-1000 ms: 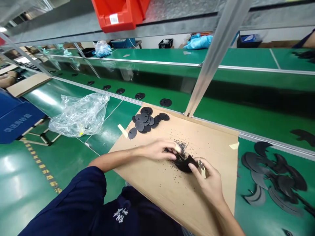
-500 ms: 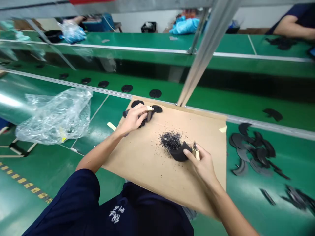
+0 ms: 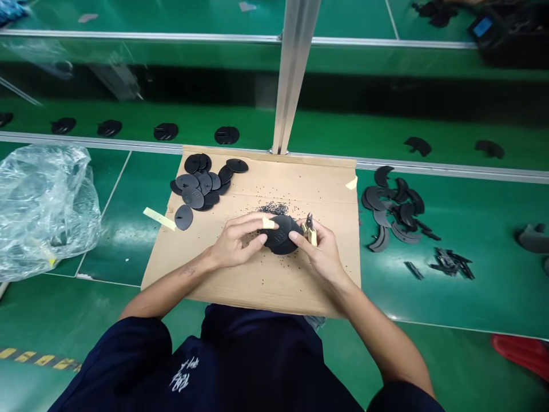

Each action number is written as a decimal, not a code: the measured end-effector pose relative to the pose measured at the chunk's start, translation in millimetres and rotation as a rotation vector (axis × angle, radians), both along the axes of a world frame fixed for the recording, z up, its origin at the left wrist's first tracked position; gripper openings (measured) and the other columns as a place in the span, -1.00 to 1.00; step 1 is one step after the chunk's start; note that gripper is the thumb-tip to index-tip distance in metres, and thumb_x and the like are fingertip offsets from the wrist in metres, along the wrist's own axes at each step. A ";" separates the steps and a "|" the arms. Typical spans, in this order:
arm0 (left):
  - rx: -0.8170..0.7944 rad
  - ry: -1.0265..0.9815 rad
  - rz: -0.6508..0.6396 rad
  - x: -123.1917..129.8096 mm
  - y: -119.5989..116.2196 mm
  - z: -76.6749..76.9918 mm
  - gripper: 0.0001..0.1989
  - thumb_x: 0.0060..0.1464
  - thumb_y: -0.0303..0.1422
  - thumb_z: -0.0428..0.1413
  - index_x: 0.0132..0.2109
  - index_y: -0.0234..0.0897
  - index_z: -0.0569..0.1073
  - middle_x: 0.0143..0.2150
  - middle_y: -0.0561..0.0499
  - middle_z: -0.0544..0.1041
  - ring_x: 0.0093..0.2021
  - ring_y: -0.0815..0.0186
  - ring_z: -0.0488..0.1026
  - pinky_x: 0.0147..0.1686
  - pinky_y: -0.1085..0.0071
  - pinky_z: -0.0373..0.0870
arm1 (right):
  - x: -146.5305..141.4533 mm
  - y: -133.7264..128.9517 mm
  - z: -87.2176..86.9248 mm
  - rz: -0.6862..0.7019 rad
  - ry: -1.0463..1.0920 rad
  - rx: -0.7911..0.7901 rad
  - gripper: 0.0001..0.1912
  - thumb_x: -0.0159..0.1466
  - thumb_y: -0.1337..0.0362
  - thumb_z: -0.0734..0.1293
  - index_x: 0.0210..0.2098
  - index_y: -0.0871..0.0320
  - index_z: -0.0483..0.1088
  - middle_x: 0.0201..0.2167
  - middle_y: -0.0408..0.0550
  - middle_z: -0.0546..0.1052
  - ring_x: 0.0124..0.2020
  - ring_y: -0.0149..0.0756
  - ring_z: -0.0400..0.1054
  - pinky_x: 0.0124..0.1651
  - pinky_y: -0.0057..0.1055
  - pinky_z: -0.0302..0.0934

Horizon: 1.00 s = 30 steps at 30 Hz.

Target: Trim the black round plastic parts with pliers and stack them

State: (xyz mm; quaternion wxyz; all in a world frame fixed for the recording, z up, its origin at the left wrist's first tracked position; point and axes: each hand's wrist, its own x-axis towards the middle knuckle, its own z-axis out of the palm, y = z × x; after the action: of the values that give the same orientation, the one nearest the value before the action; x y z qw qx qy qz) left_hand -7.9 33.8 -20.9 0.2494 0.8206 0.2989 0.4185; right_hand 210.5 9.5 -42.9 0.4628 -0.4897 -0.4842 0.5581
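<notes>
In front of me, over a sheet of cardboard (image 3: 240, 283), my left hand (image 3: 238, 243) pinches the left side of a round black plastic disc (image 3: 278, 232). Yellowish tape wraps one finger. My right hand (image 3: 321, 252) grips the disc's right side between thumb and fingers, and side cutters (image 3: 310, 229) with pale handles stay tucked in the same hand. A second dark edge shows at the disc, but I cannot tell how the parts overlap. Small black trimmings (image 3: 274, 208) lie scattered behind and below it.
Black discs (image 3: 193, 197) are piled at the cardboard's back left. Curved black pieces (image 3: 381, 217) and thin offcuts (image 3: 452, 262) lie on the green bench to the right. A clear plastic bag (image 3: 47, 212) is at left. A metal post (image 3: 295, 74) rises behind the cardboard; parts sit on the belt.
My left hand has come from the disc pile to the middle and meets my right hand at the black piece. The view has tilted down and turned right.
</notes>
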 end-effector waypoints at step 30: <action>-0.167 0.023 0.235 17.0 -7.2 -13.5 -0.69 0.32 -0.26 0.15 0.11 -0.32 0.51 -0.03 -0.12 0.63 -0.08 0.32 0.59 -0.12 0.44 0.55 | -10.5 -4.3 -5.5 -0.067 -0.124 0.269 -0.66 0.28 -0.01 0.45 -0.28 0.13 0.40 -0.35 -0.12 0.49 -0.34 -0.34 0.36 -0.26 -0.40 0.31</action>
State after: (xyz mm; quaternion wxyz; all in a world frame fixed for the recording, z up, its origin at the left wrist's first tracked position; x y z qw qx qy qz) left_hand 9.1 26.6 -34.4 0.2624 0.7610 0.4295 0.4092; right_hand 199.9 5.2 -48.4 0.5117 -0.4726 -0.5659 0.4411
